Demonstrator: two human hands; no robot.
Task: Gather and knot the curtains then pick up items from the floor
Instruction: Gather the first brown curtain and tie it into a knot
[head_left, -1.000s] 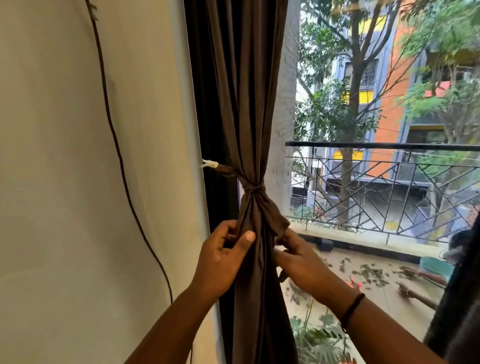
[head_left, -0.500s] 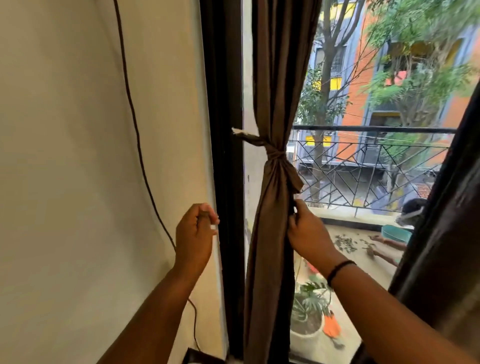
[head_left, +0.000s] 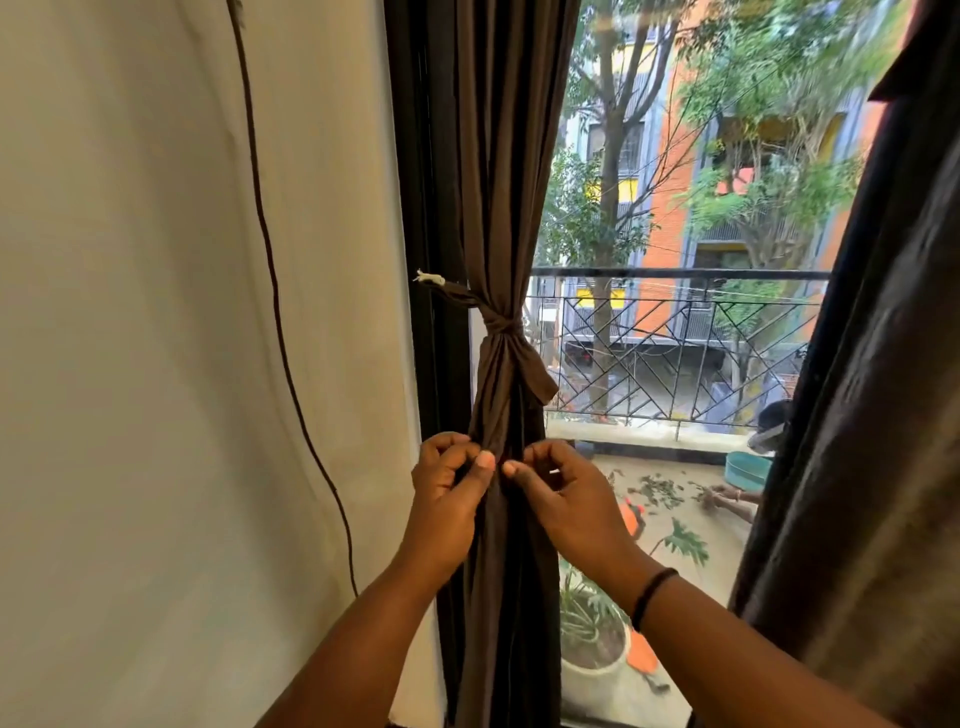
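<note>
A dark brown curtain hangs gathered beside the black window frame. A knotted tie-back cinches it at mid height, with a loose tail drooping to the right and a strap running left to a white hook. Below the knot, my left hand pinches the curtain folds from the left with thumb and curled fingers. From the right, my right hand pinches the same folds; its wrist wears a black band. A second dark curtain hangs at the right edge.
A cream wall with a thin dark cable fills the left. Outside are a balcony with a metal railing, a potted plant, scattered leaves and a person crouched at the right.
My left hand came off the wall side and returned to the curtain. Both hands now pinch the folds just below the knot. The view shifted and moved closer.
</note>
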